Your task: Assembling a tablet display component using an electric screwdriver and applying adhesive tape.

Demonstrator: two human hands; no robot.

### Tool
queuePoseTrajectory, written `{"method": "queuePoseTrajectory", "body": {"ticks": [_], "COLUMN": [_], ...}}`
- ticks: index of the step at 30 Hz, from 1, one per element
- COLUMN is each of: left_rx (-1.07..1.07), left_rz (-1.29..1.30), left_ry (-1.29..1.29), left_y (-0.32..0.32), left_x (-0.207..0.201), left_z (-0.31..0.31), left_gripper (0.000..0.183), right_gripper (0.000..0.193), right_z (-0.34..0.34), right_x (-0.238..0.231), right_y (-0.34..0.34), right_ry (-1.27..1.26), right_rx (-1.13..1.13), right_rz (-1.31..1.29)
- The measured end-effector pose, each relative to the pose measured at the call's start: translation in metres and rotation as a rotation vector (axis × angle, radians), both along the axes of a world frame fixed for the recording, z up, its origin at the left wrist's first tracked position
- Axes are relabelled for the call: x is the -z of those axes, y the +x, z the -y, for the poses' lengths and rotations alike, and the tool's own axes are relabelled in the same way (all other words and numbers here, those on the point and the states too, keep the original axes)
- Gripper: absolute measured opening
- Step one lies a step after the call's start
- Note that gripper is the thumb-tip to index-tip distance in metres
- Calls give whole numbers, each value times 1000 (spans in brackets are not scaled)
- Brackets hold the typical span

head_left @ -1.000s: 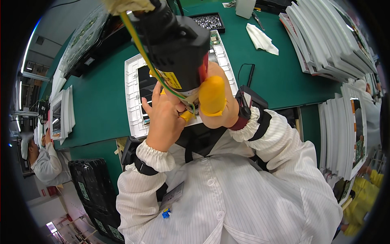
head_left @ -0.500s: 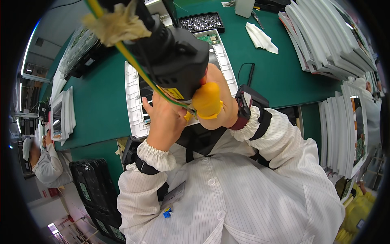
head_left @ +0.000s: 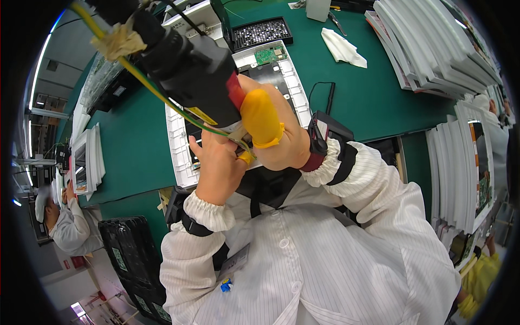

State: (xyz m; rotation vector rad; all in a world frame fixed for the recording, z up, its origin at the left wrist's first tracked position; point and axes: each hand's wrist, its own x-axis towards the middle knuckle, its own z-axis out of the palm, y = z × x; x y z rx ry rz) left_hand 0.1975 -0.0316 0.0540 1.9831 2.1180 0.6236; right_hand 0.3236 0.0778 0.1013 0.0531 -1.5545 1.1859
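Black power tool [head_left: 197, 73] tilted over white-framed panel [head_left: 295, 84], right hand [head_left: 276, 127] clamped round its lower end.
Left hand [head_left: 218, 168] close beside right; fingertips partly hidden, can't tell if gripping. Panel lies on green bench [head_left: 127, 146].

A strip of bare green table [head_left: 135, 146] lies open left of the white frame [head_left: 293, 78], hemmed in by standing panels [head_left: 93, 162] toward the left edge. A wider lane on the frame's right reaches the stack [head_left: 428, 54] near the right edge, interrupted by a cloth [head_left: 343, 49] and a black stick [head_left: 331, 98]. A tray [head_left: 262, 33] blocks the far side; a power screwdriver [head_left: 195, 81], left hand [head_left: 219, 168] and right hand [head_left: 281, 138] obstruct the frame from above.
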Motion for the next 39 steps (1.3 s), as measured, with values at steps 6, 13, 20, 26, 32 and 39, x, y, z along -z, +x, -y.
{"method": "queuePoseTrajectory", "body": {"ticks": [6,13,20,26,32,39], "left_rx": [-10,-25,74,-4,-74,-73], "left_rz": [59,182,405,238,-58,-64], "left_ry": [-10,61,288,133,-114,-159], "left_y": [-2,-5,4,-1,9,12], "left_x": [-4,7,3,4,-14,-25], "left_z": [-3,-5,-6,-6,-7,-7], "left_gripper": [24,27,32,37,24,29], "right_gripper": [49,52,58,52,29,101], "right_z": [1,-1,-5,-2,-18,-36], "right_x": [-2,0,3,2,-13,-69], "right_y": [-3,4,8,2,30,84], "right_ry": [-20,179,195,186,-271,-658], "right_rx": [21,118,-29,21,-345,-241], "right_rz": [-47,26,137,46,-86,5]}}
